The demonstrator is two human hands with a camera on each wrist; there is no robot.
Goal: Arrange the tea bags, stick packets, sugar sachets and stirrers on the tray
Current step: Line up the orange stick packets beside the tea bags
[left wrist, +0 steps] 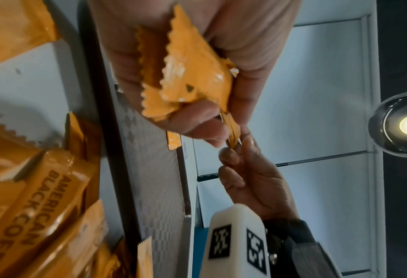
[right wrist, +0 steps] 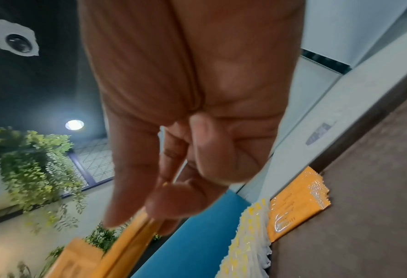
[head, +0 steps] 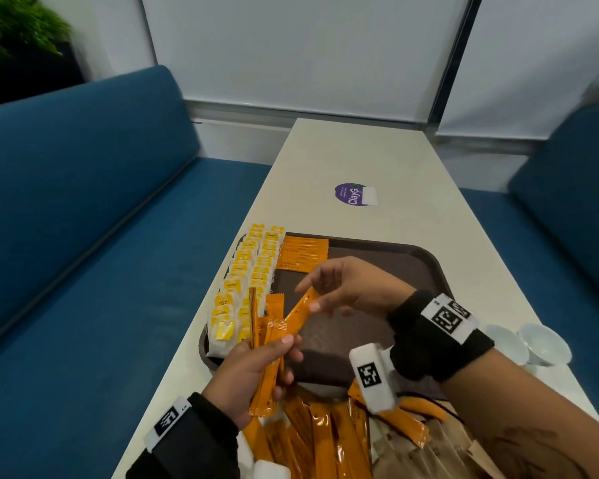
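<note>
The left hand (head: pixel 253 368) grips a bundle of stick packets (head: pixel 268 357) above the tray (head: pixel 433 261); the right hand (head: pixel 346 288) pinches one packet (head: pixel 301 307) from its top. Next, it likely lays it beside the row of packets (head: pixel 303 253).

The loose heap of orange stick packets (head: pixel 322 440) runs off the bottom edge in the head view; the right hand (right wrist: pixel 173 131) fills the right wrist view, blurred, hiding its grip; small print on the tea bags (head: pixel 242 281) is unreadable; the bowls (head: pixel 529 344) are partly behind the wrist strap.
</note>
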